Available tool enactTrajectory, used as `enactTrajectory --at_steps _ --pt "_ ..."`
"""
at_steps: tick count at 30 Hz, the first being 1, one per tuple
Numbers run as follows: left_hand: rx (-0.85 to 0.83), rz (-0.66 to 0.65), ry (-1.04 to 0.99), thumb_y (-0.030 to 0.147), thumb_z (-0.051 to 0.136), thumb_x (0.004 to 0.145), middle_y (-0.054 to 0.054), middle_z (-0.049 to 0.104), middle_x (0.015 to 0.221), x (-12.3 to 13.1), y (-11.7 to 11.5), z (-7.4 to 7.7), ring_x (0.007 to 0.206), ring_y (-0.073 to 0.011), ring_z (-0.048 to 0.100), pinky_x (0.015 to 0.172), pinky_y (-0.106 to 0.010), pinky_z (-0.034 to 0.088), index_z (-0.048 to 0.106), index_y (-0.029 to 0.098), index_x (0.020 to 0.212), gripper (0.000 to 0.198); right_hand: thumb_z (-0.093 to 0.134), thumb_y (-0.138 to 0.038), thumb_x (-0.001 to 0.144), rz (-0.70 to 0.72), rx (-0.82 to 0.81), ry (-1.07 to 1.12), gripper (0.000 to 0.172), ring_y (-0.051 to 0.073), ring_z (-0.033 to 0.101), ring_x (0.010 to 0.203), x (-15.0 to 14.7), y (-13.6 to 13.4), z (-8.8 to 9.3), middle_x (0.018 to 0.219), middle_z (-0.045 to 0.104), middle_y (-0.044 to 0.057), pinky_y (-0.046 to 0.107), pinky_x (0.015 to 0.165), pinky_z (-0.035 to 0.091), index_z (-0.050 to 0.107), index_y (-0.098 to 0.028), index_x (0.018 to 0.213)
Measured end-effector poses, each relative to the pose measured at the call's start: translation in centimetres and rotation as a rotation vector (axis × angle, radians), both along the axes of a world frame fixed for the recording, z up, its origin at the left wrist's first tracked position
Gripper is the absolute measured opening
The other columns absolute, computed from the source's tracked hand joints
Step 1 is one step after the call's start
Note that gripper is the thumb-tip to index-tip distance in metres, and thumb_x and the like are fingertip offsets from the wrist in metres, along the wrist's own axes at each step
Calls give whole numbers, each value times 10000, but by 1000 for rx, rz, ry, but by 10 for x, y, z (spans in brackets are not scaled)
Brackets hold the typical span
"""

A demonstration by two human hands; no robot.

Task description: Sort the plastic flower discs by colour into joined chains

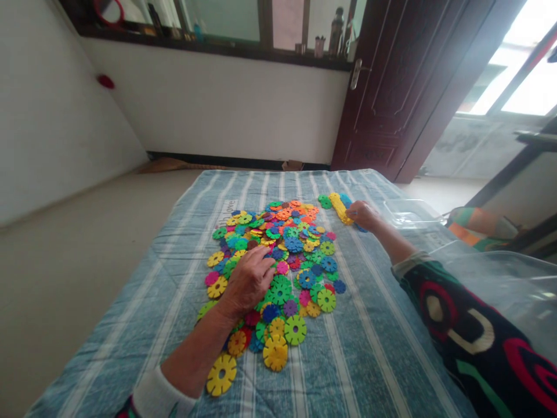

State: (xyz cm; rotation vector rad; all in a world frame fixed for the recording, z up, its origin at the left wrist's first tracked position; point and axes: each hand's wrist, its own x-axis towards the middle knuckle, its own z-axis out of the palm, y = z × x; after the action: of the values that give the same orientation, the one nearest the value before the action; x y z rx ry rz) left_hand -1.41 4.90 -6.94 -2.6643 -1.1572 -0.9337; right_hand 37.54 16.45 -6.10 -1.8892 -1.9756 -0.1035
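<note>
Many flat, notched plastic discs in several colours lie in a loose pile on the striped blue cloth. My left hand rests on the pile's left-centre, fingers bent over the discs; whether it grips one is hidden. At the upper right, my right hand has its fingers pressed together at the near end of a row of yellow discs. Green discs lie left of that row, and blue discs show on its right, partly behind my hand.
Clear plastic containers stand at the table's right side, beyond and beside my right arm. An orange and green item is behind them. A white wall and a dark red door rise past the far edge.
</note>
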Motion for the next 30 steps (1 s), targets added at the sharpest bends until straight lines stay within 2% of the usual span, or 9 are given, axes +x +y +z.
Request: enactTrajectory --at_steps 5,8,10,13,18,23,26,30 --pt "5 0 16 219 492 884 -128 666 1111 0 -1 1 1102 -265 585 978 -459 507 704 174 875 217 561 -192 828 -58 -5 -3 271 237 600 1066 -1 -8 -1 1100 689 87 345 906 448 751 -206 1020" --pt "6 0 11 215 495 879 -143 664 1124 1 -1 -1 1114 -273 582 979 -460 506 701 157 885 214 521 -199 848 -106 7 -3 264 247 599 1050 -10 -20 2 1074 689 92 340 885 450 754 -198 972" --pt "-3 -2 5 200 505 865 -139 666 1125 1 -1 -2 1116 -274 582 982 -467 503 698 160 903 201 502 -193 857 -87 23 6 262 248 606 1021 -21 -32 5 1041 693 94 343 869 453 754 -192 926" --pt "-4 -3 9 180 520 844 -123 674 1107 2 -2 -2 1102 -265 591 979 -464 504 686 168 939 192 521 -193 859 57 75 62 228 236 613 988 -48 -56 9 1006 698 95 340 873 452 747 -187 890" --pt "35 -1 10 148 535 825 -129 682 1081 5 -3 0 1061 -252 607 970 -433 511 663 142 957 184 587 -206 863 483 123 163 152 209 609 977 -106 -97 10 1009 679 90 333 880 461 737 -197 882" --pt "60 -13 -15 125 513 837 -130 692 1011 7 -4 3 1001 -250 622 928 -436 528 650 141 886 146 641 -200 854 782 121 119 105 219 573 1041 -159 -115 9 1067 647 91 368 906 459 742 -220 873" --pt "63 -22 -31 89 501 826 -112 690 981 7 -5 4 988 -232 623 924 -414 530 646 152 884 168 678 -217 834 835 118 76 90 243 525 1128 -177 -115 5 1125 625 103 402 951 440 744 -222 895" --pt "69 -15 -7 75 482 834 -105 677 980 6 -5 4 973 -221 611 901 -387 534 659 153 873 197 660 -261 853 746 64 24 105 251 489 1152 -183 -111 -1 1132 606 113 415 982 421 744 -218 899"
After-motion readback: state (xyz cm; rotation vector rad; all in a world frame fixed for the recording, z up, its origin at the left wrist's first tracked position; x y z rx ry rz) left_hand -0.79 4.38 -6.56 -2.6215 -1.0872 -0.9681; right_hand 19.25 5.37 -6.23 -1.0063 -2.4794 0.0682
